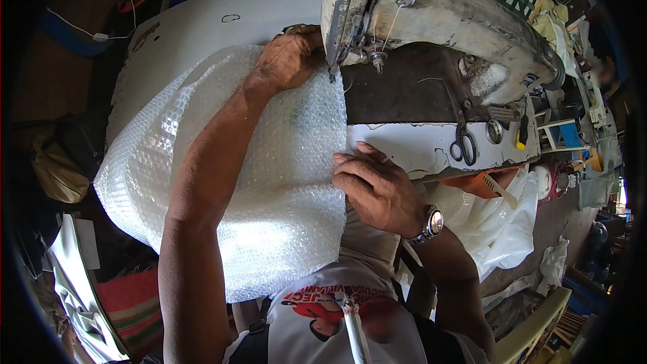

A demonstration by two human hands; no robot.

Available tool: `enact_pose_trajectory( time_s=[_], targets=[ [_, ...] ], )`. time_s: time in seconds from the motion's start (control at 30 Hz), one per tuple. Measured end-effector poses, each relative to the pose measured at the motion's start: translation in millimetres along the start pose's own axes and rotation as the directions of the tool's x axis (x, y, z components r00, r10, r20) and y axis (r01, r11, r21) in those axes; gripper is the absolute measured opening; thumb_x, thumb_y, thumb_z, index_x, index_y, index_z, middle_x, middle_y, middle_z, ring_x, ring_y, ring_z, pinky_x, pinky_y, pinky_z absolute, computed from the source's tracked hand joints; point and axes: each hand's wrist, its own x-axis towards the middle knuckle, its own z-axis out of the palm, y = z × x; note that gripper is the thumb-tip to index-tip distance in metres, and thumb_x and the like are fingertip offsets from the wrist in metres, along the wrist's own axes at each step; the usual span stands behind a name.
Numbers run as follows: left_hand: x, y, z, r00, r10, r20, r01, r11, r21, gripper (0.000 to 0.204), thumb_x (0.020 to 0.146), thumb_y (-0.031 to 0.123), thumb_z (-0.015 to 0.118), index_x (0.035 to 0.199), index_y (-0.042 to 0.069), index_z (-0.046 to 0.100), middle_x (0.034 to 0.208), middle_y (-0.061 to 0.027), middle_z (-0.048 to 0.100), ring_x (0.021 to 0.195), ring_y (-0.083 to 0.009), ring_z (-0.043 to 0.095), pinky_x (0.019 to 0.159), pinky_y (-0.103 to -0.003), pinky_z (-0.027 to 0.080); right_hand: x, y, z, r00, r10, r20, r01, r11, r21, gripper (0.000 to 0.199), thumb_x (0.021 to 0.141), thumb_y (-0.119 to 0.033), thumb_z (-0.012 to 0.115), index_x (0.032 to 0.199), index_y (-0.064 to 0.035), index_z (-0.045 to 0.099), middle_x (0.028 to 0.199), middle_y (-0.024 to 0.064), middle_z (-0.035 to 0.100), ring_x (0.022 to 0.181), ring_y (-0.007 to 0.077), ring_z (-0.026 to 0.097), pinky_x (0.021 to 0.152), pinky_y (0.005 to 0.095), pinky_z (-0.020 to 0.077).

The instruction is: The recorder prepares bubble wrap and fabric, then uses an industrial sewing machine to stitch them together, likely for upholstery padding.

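Note:
A large sheet of clear bubble wrap (283,155) drapes over the white table and down toward my lap. Its right edge runs up under the needle area of an old, worn sewing machine (431,13). My left hand (290,61) is curled at the wrap's far end, just left of the machine head, which hides some of its fingertips. Nearer me, my right hand (377,192), with a watch on the wrist, pinches the right edge of the wrap. Its thumb is hidden beneath.
Black-handled scissors (463,145), a metal ring (494,131) and a yellow-handled tool (522,133) lie right of the machine bed. White plastic sheeting (502,229) hangs below the table (269,3). A cigarette with an ashy tip (357,334) juts in at the bottom.

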Motion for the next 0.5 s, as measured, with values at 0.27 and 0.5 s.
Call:
enact_pose_trajectory(
  time_s=[0.27, 0.5],
  targets=[
    [9.1, -8.1, 1.4, 0.999, 0.037, -0.030, -0.035, 0.997, 0.062, 0.032, 0.091, 0.019, 0.065, 0.123, 0.019, 0.065, 0.118, -0.0098, 0.068, 0.109, -0.0343, 0.064, 0.094, -0.044, 0.051, 3.8, 5.8, 0.5, 0.997, 0.018, -0.073, -0.018, 1.000, 0.000, 0.027, 0.079, 0.005, 0.067, 0.104, -0.0045, 0.069, 0.108, 0.0086, 0.068, 0.116, 0.0255, 0.066, 0.108, 0.0442, 0.0471],
    [13.9, -16.1, -5.9, 0.999, -0.017, 0.042, 0.007, 0.976, 0.219, 0.033, 0.093, 0.019, 0.064, 0.127, 0.019, 0.063, 0.118, -0.0127, 0.069, 0.103, -0.0355, 0.066, 0.091, -0.045, 0.053, 17.2, 9.6, -3.5, 0.998, 0.045, -0.046, -0.044, 0.999, 0.025, 0.026, 0.080, 0.004, 0.067, 0.104, -0.0053, 0.068, 0.109, 0.0084, 0.068, 0.115, 0.0265, 0.066, 0.107, 0.0442, 0.0480]
  ],
)
